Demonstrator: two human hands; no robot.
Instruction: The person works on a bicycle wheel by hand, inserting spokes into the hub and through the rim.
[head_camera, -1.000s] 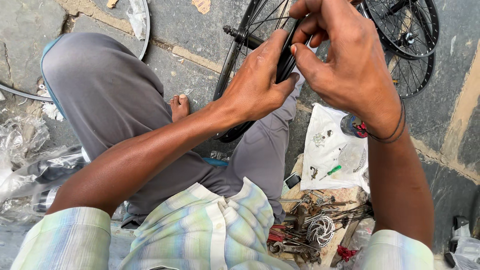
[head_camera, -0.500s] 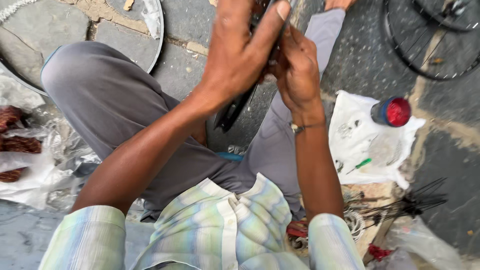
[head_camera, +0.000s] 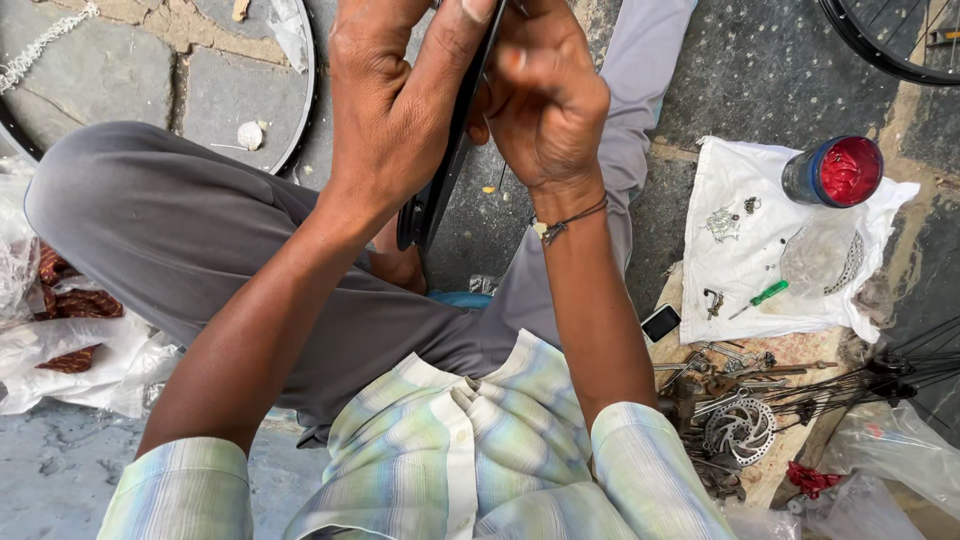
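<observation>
Both hands close on a black bicycle rim (head_camera: 440, 185) held upright above the lap: left hand (head_camera: 395, 110) with fingers wrapped over its edge, right hand (head_camera: 545, 105) pinched against its other side. A white cloth (head_camera: 740, 270) with a red-topped jar (head_camera: 835, 172) lies well apart at right. Since half a second ago, the view has shifted; the grip is unchanged.

head cam | looks steeply down | close over hands (head_camera: 480, 110) and lap | single view
</observation>
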